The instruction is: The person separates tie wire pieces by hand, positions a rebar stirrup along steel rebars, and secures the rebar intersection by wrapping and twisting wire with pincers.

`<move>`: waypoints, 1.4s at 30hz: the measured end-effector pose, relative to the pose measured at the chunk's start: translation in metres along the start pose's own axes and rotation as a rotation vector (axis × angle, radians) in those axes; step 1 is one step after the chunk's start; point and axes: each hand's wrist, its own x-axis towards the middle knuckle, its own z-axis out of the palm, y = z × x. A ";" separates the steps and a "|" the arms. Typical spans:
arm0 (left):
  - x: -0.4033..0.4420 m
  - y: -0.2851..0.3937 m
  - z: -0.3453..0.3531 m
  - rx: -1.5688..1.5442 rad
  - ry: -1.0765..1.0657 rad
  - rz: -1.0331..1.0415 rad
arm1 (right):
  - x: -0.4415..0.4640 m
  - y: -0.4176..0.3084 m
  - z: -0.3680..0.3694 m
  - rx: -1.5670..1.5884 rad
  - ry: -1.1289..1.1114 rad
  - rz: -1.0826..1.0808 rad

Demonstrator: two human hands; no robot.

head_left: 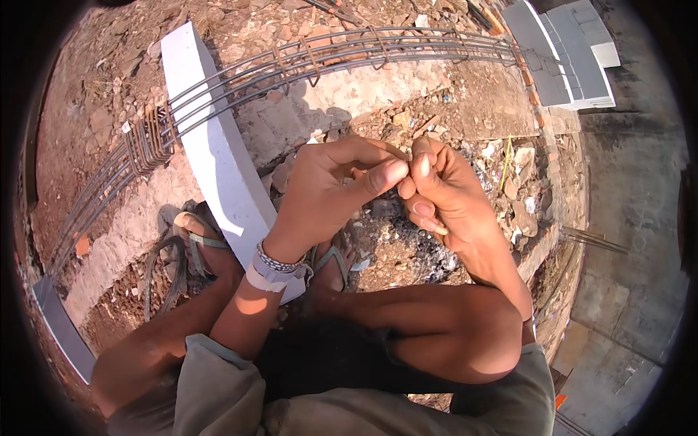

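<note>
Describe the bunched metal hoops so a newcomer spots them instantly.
Find the long white beam. Follow the metal rods crossing it leftward to the rusty hoops around them. These are packed tightly together; the other hoops, right of the beam, are spaced apart.

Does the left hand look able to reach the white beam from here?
Probably yes: nothing visible blocks the left hand from the white beam beside it, though its fingers are pinched close to the right hand.

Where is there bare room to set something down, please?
The white beam has a bare stretch between the rebar cage and the left hand; so has the grey concrete, between the white-edged blocks and the jutting rods. It is crowded at the bunched stirrups.
</note>
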 end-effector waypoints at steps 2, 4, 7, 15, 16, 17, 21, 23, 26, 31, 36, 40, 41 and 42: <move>-0.001 0.007 0.001 0.073 0.020 -0.037 | -0.001 -0.001 0.002 -0.033 0.026 -0.018; 0.001 0.001 0.007 0.019 0.030 0.074 | -0.002 -0.003 0.005 -0.067 0.060 -0.006; -0.001 -0.001 0.007 -0.004 0.038 0.086 | -0.002 0.000 0.000 -0.078 0.029 0.013; -0.006 0.011 0.012 0.027 0.113 -0.008 | -0.004 0.001 0.006 -0.079 -0.018 0.075; -0.005 0.011 0.008 0.081 0.153 -0.002 | -0.005 0.000 0.006 -0.107 -0.039 0.074; -0.004 0.011 0.004 0.135 0.193 0.003 | -0.006 0.000 0.005 -0.180 -0.044 0.074; 0.000 0.011 -0.007 0.090 0.230 0.085 | -0.007 -0.005 0.004 -0.397 0.014 0.028; 0.001 0.013 -0.002 0.021 0.253 0.123 | -0.007 -0.007 0.008 -0.437 0.076 0.013; 0.003 0.007 -0.007 -0.133 0.221 0.142 | -0.007 -0.009 0.010 -0.446 0.105 0.014; 0.003 0.005 -0.005 -0.062 0.221 0.182 | -0.006 -0.006 0.006 -0.400 0.155 -0.036; 0.002 0.000 -0.002 -0.016 0.241 0.205 | -0.005 -0.007 0.006 -0.528 0.161 -0.073; -0.001 0.010 -0.003 0.006 0.280 0.102 | -0.004 -0.007 0.011 -0.543 0.166 -0.066; -0.002 0.012 -0.002 0.006 0.300 0.065 | -0.004 -0.007 0.012 -0.539 0.168 -0.065; -0.002 0.011 -0.002 0.027 0.306 0.101 | -0.004 -0.007 0.013 -0.535 0.169 -0.064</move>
